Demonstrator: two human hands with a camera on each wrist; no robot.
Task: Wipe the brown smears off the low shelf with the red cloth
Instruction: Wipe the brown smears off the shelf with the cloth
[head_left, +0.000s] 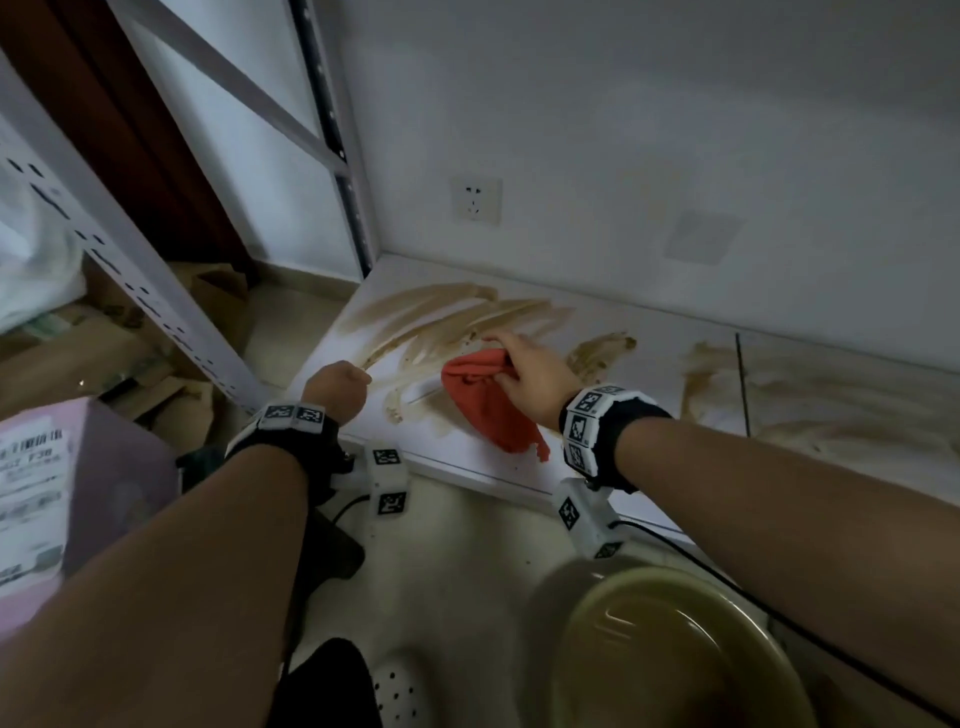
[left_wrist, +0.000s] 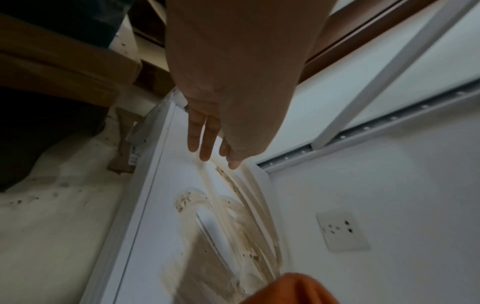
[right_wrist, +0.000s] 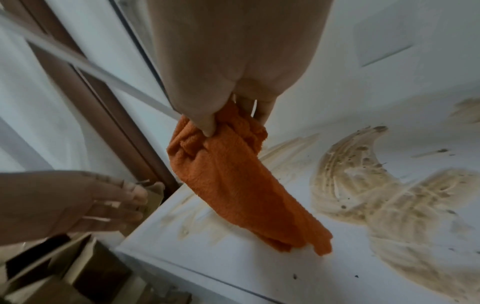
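The low white shelf (head_left: 467, 457) runs along the wall, streaked with brown smears (head_left: 441, 317) from its left end to the right. My right hand (head_left: 524, 371) grips the bunched top of the red cloth (head_left: 488, 402); the cloth (right_wrist: 233, 181) hangs from thumb and fingers, its lower end touching the shelf (right_wrist: 233, 267) beside thick smears (right_wrist: 363, 195). My left hand (head_left: 335, 387) hovers at the shelf's left end, holding nothing. In the left wrist view its fingers (left_wrist: 205, 137) are straight over the shelf corner (left_wrist: 161, 185). The smears (left_wrist: 233, 216) lie just beyond them.
A metal rack upright (head_left: 135, 275) and cardboard boxes (head_left: 104, 364) stand left of the shelf. A pink box (head_left: 62, 499) sits near my left forearm. A yellow-green basin (head_left: 670, 654) rests on the floor below my right arm. A wall socket (head_left: 475, 200) sits above the shelf.
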